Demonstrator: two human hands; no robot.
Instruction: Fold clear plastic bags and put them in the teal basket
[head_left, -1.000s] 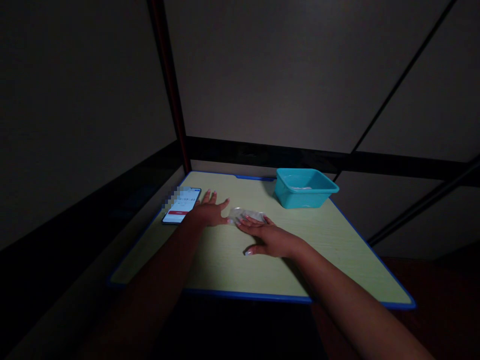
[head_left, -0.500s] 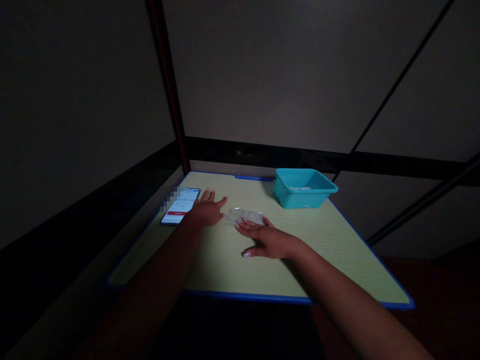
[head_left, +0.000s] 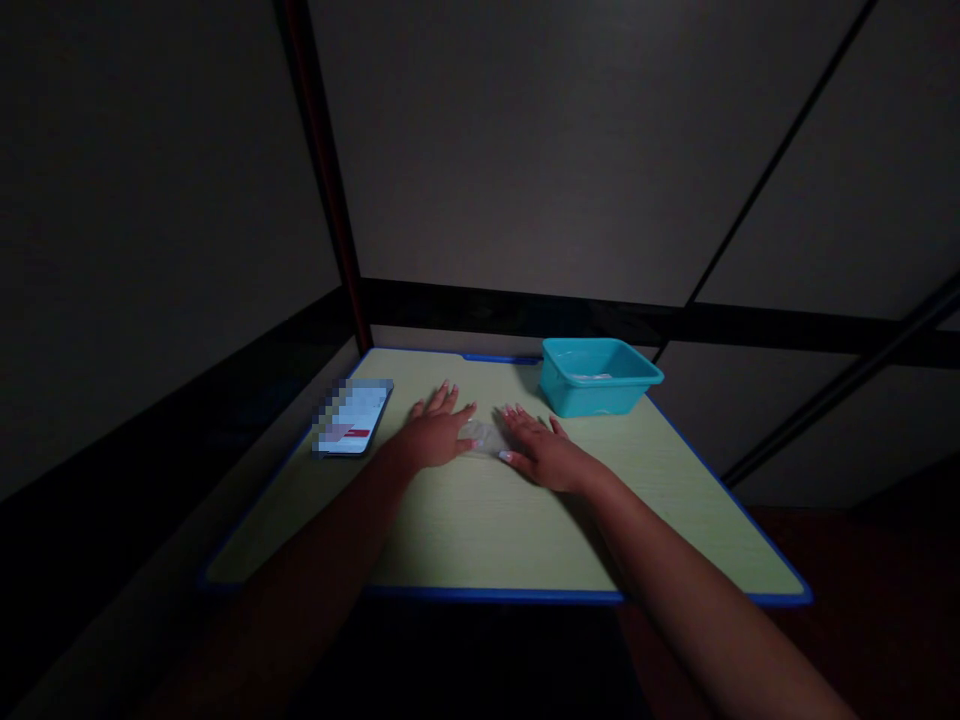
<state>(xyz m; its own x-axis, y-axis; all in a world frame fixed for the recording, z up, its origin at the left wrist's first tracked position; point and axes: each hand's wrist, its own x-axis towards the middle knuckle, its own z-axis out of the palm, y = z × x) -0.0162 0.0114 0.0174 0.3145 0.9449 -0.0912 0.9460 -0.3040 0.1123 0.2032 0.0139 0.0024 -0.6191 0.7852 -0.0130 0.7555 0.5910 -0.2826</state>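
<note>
A thin, see-through plastic piece, perhaps a small bag point(head_left: 489, 440), lies flat on the table point(head_left: 487, 540) between my hands. At its left end is my left hand point(head_left: 435, 435), fingers spread, with the thumb at the plastic's edge. My right hand point(head_left: 544, 452) rests over its right end, fingers stretched out, covering part of it. Neither hand grips anything. Whether the plastic holds something inside, I cannot tell.
A phone point(head_left: 358, 415) with a lit screen lies near the table's left edge, left of my left hand. Toward the back right stands a turquoise plastic basket point(head_left: 600, 396) with something pale inside. Walls rise behind and left of the table, which has a blue rim.
My left hand has come away from the phone toward the plastic piece. My right hand has shifted slightly farther forward and right on the plastic. The view has tilted a little.
</note>
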